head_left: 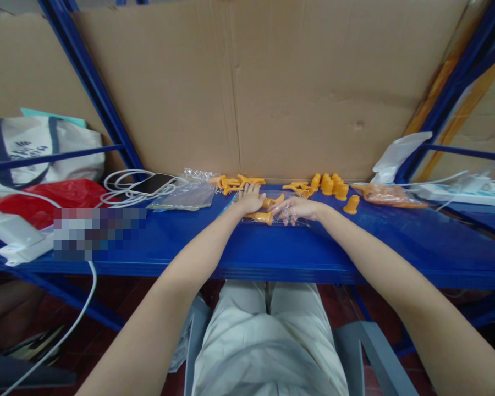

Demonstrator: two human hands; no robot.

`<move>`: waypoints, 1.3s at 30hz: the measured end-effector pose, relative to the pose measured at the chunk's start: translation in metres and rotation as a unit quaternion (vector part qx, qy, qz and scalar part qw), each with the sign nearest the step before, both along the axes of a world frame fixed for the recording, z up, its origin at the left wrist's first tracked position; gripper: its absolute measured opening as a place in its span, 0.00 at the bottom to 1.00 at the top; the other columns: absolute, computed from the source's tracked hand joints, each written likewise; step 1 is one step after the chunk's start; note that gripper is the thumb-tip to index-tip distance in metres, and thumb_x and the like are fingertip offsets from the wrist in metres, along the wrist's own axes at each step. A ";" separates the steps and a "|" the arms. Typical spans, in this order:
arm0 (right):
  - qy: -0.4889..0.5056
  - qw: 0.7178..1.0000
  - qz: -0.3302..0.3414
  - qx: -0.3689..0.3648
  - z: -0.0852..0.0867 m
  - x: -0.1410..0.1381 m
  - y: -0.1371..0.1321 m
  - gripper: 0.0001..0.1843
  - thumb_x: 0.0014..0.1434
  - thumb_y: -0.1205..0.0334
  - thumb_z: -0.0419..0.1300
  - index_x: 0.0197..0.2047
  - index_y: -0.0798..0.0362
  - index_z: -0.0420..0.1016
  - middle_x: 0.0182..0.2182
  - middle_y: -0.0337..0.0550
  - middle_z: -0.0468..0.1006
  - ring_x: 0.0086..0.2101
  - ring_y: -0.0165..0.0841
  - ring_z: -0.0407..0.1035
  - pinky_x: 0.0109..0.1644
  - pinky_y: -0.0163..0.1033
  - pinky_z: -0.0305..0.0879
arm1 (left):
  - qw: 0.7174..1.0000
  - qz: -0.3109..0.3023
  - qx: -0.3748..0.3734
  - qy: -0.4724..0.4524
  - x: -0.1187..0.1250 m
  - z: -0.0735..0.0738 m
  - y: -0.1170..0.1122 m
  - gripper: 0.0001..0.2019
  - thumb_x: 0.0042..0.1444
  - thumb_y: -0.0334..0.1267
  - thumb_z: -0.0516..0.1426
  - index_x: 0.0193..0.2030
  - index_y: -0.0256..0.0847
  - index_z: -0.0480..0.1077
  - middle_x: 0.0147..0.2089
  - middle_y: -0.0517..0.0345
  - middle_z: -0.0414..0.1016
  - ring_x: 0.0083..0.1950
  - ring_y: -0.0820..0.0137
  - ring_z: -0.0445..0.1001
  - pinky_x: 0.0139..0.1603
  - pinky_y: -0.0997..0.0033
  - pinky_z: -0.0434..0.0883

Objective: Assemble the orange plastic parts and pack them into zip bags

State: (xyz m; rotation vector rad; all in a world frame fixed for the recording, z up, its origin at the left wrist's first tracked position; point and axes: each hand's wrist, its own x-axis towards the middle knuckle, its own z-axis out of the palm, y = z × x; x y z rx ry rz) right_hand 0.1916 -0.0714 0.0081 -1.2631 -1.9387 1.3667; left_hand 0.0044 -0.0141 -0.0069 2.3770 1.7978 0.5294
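A clear plastic bag (278, 194) lies flat on the blue table in front of me, with orange plastic parts (260, 218) inside it. My left hand (251, 200) rests on the left side of this bag, palm down and fingers spread. On its right side lies my right hand (293, 209), fingers apart and touching the film. Just beyond my left hand is a pile of orange branched pieces (231, 183). More branched pieces (299, 188) lie behind my right hand. Several orange cup-like pieces (334, 186) stand to the right, with a single one (351, 204) nearer me.
Left of the hands are a flat clear bag (190, 192), a phone (153, 184) and coiled white cable (113, 190). A bagged orange bundle (396, 195) and a white power strip (466, 192) lie at right. Cardboard (272, 88) backs the blue table (181, 242).
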 end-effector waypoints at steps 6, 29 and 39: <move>-0.001 1.000 -0.008 -0.003 0.003 -0.006 -0.006 0.18 0.43 0.79 0.60 0.36 0.55 0.83 0.43 0.42 0.84 0.24 0.22 0.70 0.20 0.25 0.65 | 0.999 -0.023 0.025 -0.009 0.002 0.000 0.000 0.29 0.67 0.46 0.42 0.72 0.41 0.54 0.77 0.48 0.48 0.78 0.55 0.43 0.74 0.44 0.46; 0.015 0.985 -0.172 -0.016 -0.001 -0.003 0.002 0.14 0.53 0.79 0.61 0.41 0.54 0.73 0.18 0.32 0.67 0.17 0.24 0.63 0.19 0.27 0.62 | 0.999 -0.027 0.001 -0.023 0.003 -0.005 0.004 0.30 0.66 0.49 0.43 0.72 0.40 0.55 0.77 0.45 0.47 0.78 0.55 0.39 0.74 0.43 0.44; -0.022 0.988 -0.152 0.007 -0.001 -0.002 0.002 0.26 0.56 0.79 0.57 0.57 0.58 0.73 0.16 0.31 0.67 0.16 0.23 0.59 0.18 0.26 0.58 | 1.000 -0.019 0.000 -0.012 0.002 -0.002 -0.001 0.30 0.66 0.48 0.43 0.72 0.40 0.54 0.78 0.46 0.43 0.79 0.55 0.36 0.74 0.43 0.42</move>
